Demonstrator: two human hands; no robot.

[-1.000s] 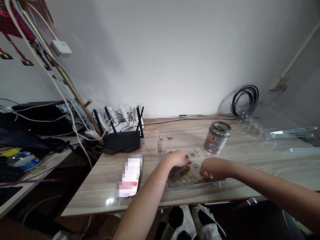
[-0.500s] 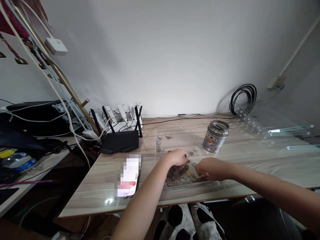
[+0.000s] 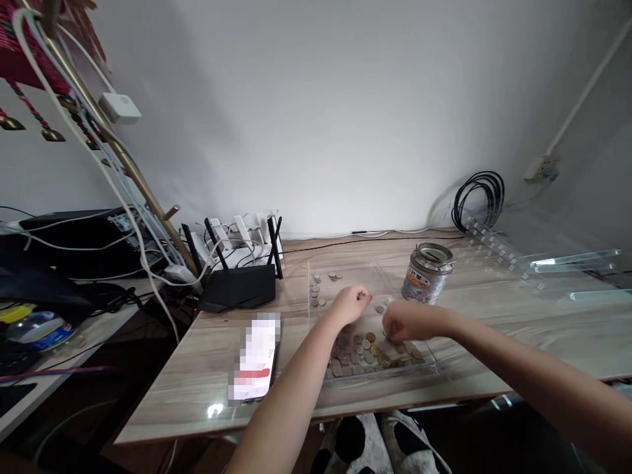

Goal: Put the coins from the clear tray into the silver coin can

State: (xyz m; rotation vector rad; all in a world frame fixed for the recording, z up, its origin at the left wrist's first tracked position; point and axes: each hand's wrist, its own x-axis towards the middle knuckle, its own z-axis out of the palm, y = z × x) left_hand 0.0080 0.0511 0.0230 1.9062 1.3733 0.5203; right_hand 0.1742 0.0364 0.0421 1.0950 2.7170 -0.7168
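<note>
Here, coins [image 3: 370,358] in a clear tray [image 3: 353,278]

Most coins lie at the tray's near end on the counter [image 3: 172,401]; a phone [image 3: 257,359] lies to its left. The right hand [image 3: 403,321], curled, is over the tray's right side, the left hand [image 3: 352,305] slightly farther back, also curled. The view is too coarse to tell whether either grip has a coin. Just beyond, a can [image 3: 427,276] stands upright; farther off, a cable coil [image 3: 460,204].

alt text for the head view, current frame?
A bare left hand and bare right hand are over a clear rectangular plastic tray scattered with round silver- and gold-coloured metal coins, on a wood-grain desk. A silver cylindrical metal can stands just beyond the right hand; a lit rectangular phone and flat black router sit to the left.
</note>
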